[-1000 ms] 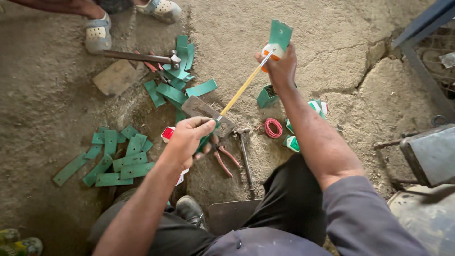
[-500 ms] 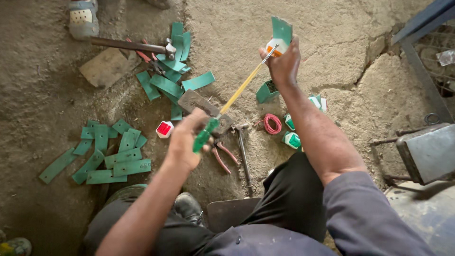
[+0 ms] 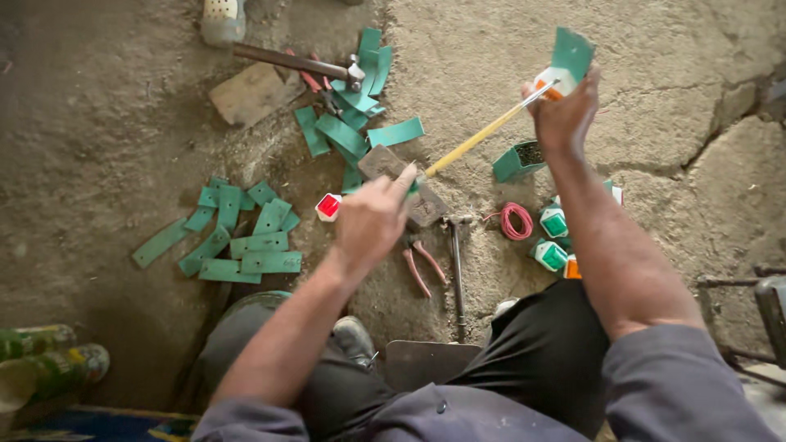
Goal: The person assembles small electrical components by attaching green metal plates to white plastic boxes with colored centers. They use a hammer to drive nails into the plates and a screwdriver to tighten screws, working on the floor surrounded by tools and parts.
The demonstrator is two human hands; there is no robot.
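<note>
My left hand (image 3: pixel 372 221) grips the green handle end of a screwdriver (image 3: pixel 483 135) with a long yellow shaft. Its tip reaches up to my right hand (image 3: pixel 565 115). That hand is raised and holds a green flat plate (image 3: pixel 571 53) together with a small white and orange part (image 3: pixel 547 82), which the tip touches. Below the left hand a grey stone block (image 3: pixel 405 184) lies on the concrete floor.
Green strips lie in a pile at the left (image 3: pixel 237 245) and another at the top (image 3: pixel 352 123). A hammer (image 3: pixel 295 61), pliers (image 3: pixel 422 266), a red wire coil (image 3: pixel 516 221), small white-green boxes (image 3: pixel 553 237) and an open green box (image 3: pixel 520 160) surround the block. Another person's shoe (image 3: pixel 223 18) is at the top.
My left hand has risen from beside the block with the screwdriver, whose tip stays at the part in my right hand. The other person's feet have slid toward the top edge.
</note>
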